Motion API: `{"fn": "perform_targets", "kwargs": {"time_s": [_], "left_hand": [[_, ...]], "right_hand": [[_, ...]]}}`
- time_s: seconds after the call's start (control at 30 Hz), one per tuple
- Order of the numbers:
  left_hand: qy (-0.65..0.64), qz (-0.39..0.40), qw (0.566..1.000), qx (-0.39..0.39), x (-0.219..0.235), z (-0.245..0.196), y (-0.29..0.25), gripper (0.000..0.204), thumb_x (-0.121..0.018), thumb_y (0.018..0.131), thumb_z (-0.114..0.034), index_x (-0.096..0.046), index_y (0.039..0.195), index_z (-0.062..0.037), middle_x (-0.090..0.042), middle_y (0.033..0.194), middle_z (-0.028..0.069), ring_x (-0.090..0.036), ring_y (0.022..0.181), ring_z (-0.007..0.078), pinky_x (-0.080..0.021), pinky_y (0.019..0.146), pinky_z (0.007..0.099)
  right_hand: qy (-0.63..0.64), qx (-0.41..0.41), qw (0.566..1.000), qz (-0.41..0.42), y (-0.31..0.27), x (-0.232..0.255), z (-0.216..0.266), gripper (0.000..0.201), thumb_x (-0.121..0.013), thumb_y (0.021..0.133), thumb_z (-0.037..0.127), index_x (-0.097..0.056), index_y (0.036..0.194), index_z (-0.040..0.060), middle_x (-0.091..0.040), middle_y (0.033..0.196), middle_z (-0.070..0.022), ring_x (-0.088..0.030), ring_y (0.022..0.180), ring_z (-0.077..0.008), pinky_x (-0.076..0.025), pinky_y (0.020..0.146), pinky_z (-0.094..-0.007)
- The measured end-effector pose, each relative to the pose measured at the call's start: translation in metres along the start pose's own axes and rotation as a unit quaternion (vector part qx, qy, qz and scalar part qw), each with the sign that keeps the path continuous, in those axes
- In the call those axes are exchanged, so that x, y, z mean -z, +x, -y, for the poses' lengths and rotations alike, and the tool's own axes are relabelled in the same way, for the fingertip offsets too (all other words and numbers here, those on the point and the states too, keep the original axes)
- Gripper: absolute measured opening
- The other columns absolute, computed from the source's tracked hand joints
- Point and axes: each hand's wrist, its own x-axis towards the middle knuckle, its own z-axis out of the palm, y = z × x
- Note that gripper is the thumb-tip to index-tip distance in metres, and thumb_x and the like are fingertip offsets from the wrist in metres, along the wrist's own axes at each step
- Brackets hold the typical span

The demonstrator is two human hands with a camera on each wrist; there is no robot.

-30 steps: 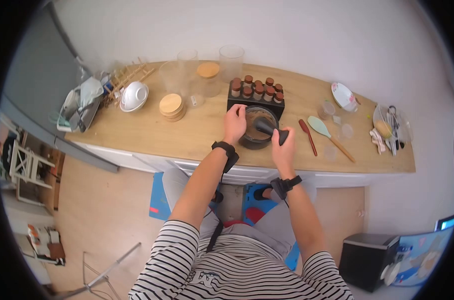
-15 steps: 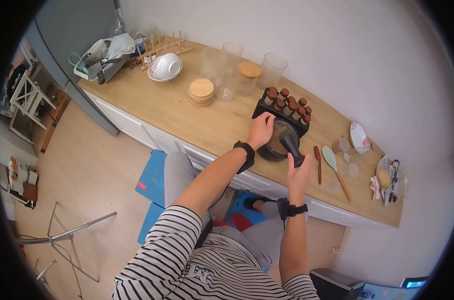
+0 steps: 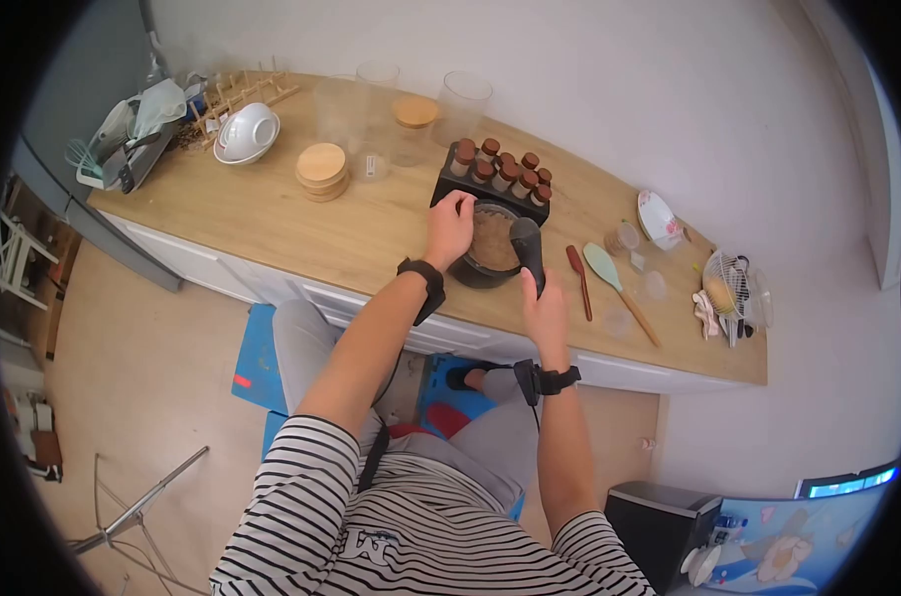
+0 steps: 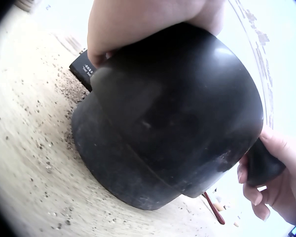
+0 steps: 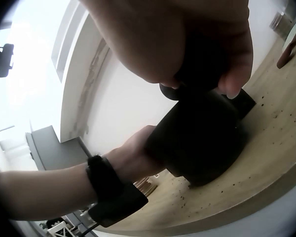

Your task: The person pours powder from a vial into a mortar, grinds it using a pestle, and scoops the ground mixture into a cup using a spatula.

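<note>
In the head view a black mortar (image 3: pixel 477 274) stands on the counter with brown ground powder (image 3: pixel 492 241) inside. My left hand (image 3: pixel 450 232) grips its far left rim, fingers curled over the edge. My right hand (image 3: pixel 547 316) holds the handle of a black pestle (image 3: pixel 526 240), whose thick head is at the mortar's right rim. From the left wrist, the mortar's smooth dark wall (image 4: pixel 182 103) fills the middle, with the pestle's handle end (image 4: pixel 264 165) in the right hand's fingers. In the right wrist view the mortar (image 5: pixel 202 138) is in deep shadow.
A black rack (image 3: pixel 452 181) of brown-capped spice jars stands directly behind the mortar. To the right lie a red-brown utensil (image 3: pixel 580 282) and a mint spatula (image 3: pixel 601 263). Wooden lids (image 3: pixel 322 167) and clear canisters stand to the left. Dark crumbs (image 4: pixel 64 222) speckle the counter.
The pestle's head has gone from the middle of the mortar to its right rim and stands more upright. The left hand stays on the rim. The head view has tilted and shifted.
</note>
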Motion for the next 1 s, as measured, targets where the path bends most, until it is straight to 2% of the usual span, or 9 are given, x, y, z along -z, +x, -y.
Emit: {"fn": "perform_targets", "kwargs": {"time_s": [0.17,0.27,0.33,0.4,0.47,0.53,0.6,0.83,1.0], "left_hand": [[-0.002,-0.001,1.000,0.007,0.002,-0.004,0.000,0.021,-0.055,0.093,-0.017,-0.067,0.096,0.0006,-0.068,0.083,0.0189,-0.066,0.078,0.0329,-0.050,0.071,0.0371],[-0.001,0.004,1.000,0.003,0.003,-0.004,0.000,0.021,-0.055,0.093,-0.017,-0.067,0.096,0.0011,-0.068,0.083,0.0190,-0.066,0.078,0.0327,-0.050,0.071,0.0369],[0.003,0.000,1.000,0.007,0.002,-0.004,0.000,0.021,-0.054,0.096,-0.017,-0.066,0.097,0.0002,-0.067,0.082,0.0138,-0.063,0.075,0.0221,-0.048,0.071,0.0318],[-0.003,0.005,1.000,0.010,0.002,-0.004,-0.001,0.021,-0.054,0.096,-0.017,-0.066,0.097,-0.0001,-0.067,0.082,0.0140,-0.063,0.076,0.0230,-0.048,0.072,0.0321],[-0.007,-0.008,1.000,0.009,0.003,-0.007,-0.001,0.021,-0.055,0.094,-0.017,-0.066,0.095,0.0015,-0.067,0.083,0.0189,-0.065,0.077,0.0329,-0.050,0.071,0.0372],[-0.005,0.004,1.000,0.021,0.003,-0.007,-0.001,0.021,-0.055,0.094,-0.017,-0.066,0.096,0.0010,-0.067,0.083,0.0186,-0.065,0.077,0.0331,-0.050,0.071,0.0372],[-0.002,-0.005,1.000,0.008,0.002,-0.003,0.000,0.021,-0.055,0.094,-0.017,-0.066,0.096,0.0006,-0.067,0.082,0.0181,-0.065,0.078,0.0329,-0.049,0.071,0.0370],[-0.008,0.012,1.000,0.020,0.003,-0.001,0.000,0.022,-0.054,0.095,-0.019,-0.066,0.097,0.0001,-0.067,0.081,0.0164,-0.065,0.075,0.0302,-0.049,0.071,0.0360],[-0.005,0.003,1.000,0.031,0.005,-0.008,-0.002,0.023,-0.054,0.095,-0.019,-0.066,0.098,0.0000,-0.067,0.081,0.0162,-0.065,0.075,0.0297,-0.050,0.071,0.0357]], "right_hand": [[-0.013,0.010,1.000,0.004,-0.001,0.000,-0.004,0.037,-0.058,0.095,0.035,-0.058,0.095,-0.0020,-0.062,0.078,-0.0275,-0.060,0.075,-0.0480,-0.045,0.065,-0.0508],[0.088,-0.059,0.992,0.064,0.000,0.001,-0.019,0.040,-0.055,0.097,0.037,-0.058,0.090,-0.0015,-0.063,0.070,-0.0205,-0.063,0.063,-0.0369,-0.046,0.056,-0.0439],[0.440,-0.230,0.861,0.112,-0.002,0.007,-0.020,0.041,-0.053,0.099,0.039,-0.057,0.082,0.0017,-0.057,0.068,-0.0052,-0.054,0.053,-0.0103,-0.041,0.044,-0.0258],[0.459,-0.243,0.850,0.086,-0.003,0.013,-0.028,0.042,-0.050,0.099,0.040,-0.057,0.080,0.0025,-0.057,0.067,-0.0031,-0.053,0.051,-0.0107,-0.043,0.045,-0.0244],[0.260,-0.263,0.929,0.028,-0.002,0.015,-0.049,0.045,-0.051,0.098,0.042,-0.058,0.081,0.0011,-0.056,0.064,-0.0038,-0.055,0.053,-0.0106,-0.043,0.046,-0.0255],[-0.049,-0.101,0.994,-0.010,-0.004,0.002,-0.098,0.046,-0.056,0.093,0.042,-0.060,0.086,-0.0034,-0.061,0.063,-0.0165,-0.066,0.064,-0.0317,-0.051,0.058,-0.0427],[-0.176,-0.126,0.976,0.010,-0.007,0.007,-0.075,0.043,-0.057,0.092,0.039,-0.061,0.087,-0.0030,-0.065,0.081,-0.0239,-0.064,0.078,-0.0449,-0.050,0.070,-0.0510],[-0.260,-0.061,0.963,-0.020,-0.002,-0.002,-0.060,0.044,-0.059,0.091,0.041,-0.063,0.087,-0.0025,-0.061,0.088,-0.0264,-0.064,0.077,-0.0443,-0.051,0.070,-0.0519],[-0.211,-0.102,0.972,0.010,0.025,0.012,-0.120,0.037,-0.062,0.090,0.035,-0.064,0.087,-0.0025,-0.058,0.104,-0.0256,-0.062,0.088,-0.0430,-0.050,0.075,-0.0485]]}}
